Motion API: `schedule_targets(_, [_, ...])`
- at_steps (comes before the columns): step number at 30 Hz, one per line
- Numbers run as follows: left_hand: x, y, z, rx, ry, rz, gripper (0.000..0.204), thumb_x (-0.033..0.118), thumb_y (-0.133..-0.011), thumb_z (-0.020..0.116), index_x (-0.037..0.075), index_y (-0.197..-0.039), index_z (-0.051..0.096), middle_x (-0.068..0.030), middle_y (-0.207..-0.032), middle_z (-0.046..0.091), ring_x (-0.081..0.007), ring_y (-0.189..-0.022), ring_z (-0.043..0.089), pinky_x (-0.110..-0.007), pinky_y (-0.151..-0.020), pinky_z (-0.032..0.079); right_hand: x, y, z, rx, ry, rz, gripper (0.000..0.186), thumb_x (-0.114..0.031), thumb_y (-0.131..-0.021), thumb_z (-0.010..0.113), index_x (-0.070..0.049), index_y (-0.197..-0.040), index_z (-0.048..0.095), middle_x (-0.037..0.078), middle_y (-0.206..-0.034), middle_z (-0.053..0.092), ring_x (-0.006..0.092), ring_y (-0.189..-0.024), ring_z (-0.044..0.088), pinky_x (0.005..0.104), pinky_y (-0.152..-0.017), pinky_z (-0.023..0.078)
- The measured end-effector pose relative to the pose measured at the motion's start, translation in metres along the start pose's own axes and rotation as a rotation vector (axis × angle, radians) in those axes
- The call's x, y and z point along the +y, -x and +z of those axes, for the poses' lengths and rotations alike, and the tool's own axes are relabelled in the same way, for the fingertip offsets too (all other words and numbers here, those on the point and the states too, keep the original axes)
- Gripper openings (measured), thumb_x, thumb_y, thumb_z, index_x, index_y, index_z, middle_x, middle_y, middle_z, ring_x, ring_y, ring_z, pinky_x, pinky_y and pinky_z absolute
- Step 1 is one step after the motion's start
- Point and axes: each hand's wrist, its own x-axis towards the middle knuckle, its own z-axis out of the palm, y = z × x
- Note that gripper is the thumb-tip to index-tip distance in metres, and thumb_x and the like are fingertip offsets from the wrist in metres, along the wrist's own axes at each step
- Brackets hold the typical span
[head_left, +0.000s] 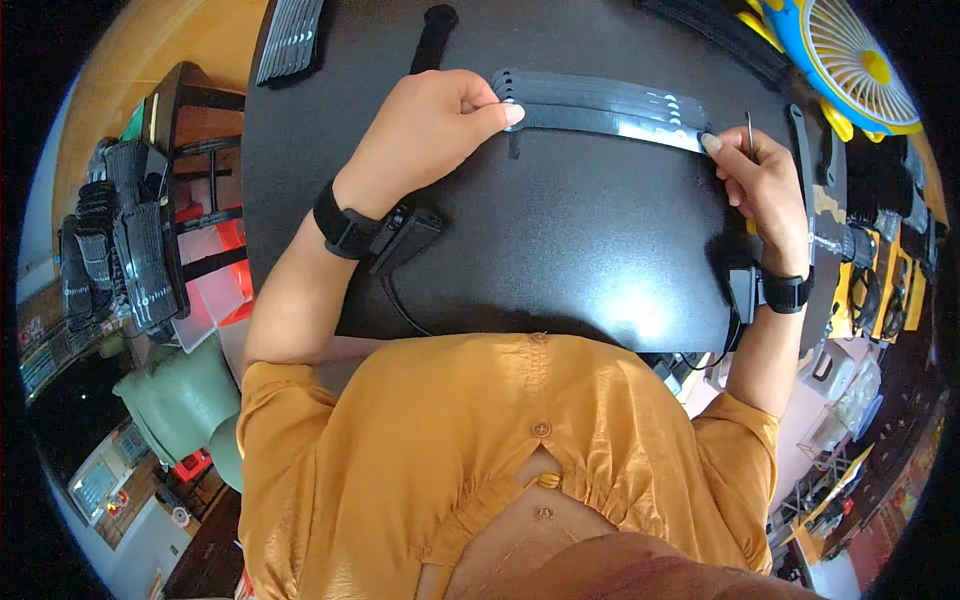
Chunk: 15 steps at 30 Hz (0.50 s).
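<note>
A flat black strap point(610, 124) lies stretched from left to right over the far part of the dark table. My left hand point(415, 135) is closed, thumb and finger pinching the strap's left end. At its right end, my right hand point(768, 195) pinches it between thumb and finger. A thin metal tool point(750, 130) sticks up from the right hand; its kind is hidden. Just beyond the strap, several like straps point(600, 93) lie overlapped, their rounded left ends fanned out and pale marks near their right ends.
A bundle of straps point(290, 40) sits at the far left of the table point(540, 240), with a single black strap point(434, 38) nearby. At the far right stands a blue and yellow fan point(850, 60). Strap bundles point(140, 260) hang on a chair point(190, 130) to the left.
</note>
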Motion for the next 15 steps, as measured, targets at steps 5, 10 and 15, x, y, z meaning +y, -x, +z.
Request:
schedule_targets(5, [0.001, -0.003, -0.001, -0.032, -0.009, -0.035, 0.032, 0.033, -0.087, 0.07, 0.001, -0.08, 0.065, 0.0022, -0.058, 0.052, -0.0062, -0.046, 0.047, -0.025, -0.043, 0.038, 0.002, -0.001, 0.001, 0.017, 0.057, -0.005, 0.022, -0.027, -0.087, 0.07, -0.006, -0.083, 0.065, -0.004, -0.066, 0.056, 0.0033, -0.051, 0.047, 0.0189, -0.044, 0.033])
schedule_targets(10, [0.0, 0.0, -0.003, -0.026, -0.015, -0.051, 0.033, 0.032, -0.087, 0.07, 0.001, -0.079, 0.064, 0.0029, -0.059, 0.053, -0.0057, -0.047, 0.045, -0.024, -0.043, 0.036, 0.001, -0.001, 0.006, 0.042, 0.108, -0.031, 0.024, -0.029, -0.086, 0.07, -0.007, -0.081, 0.064, -0.004, -0.062, 0.055, 0.0036, -0.047, 0.047, 0.0198, -0.042, 0.033])
schedule_targets(15, [0.011, -0.004, -0.005, -0.068, -0.059, -0.126, 0.034, 0.033, -0.086, 0.07, 0.0, -0.081, 0.066, -0.0043, -0.063, 0.058, -0.0133, -0.054, 0.054, -0.027, -0.05, 0.042, 0.001, -0.002, 0.005, 0.065, 0.149, -0.026, 0.025, -0.031, -0.085, 0.071, -0.006, -0.08, 0.065, -0.003, -0.059, 0.055, 0.0045, -0.046, 0.05, 0.0208, -0.042, 0.035])
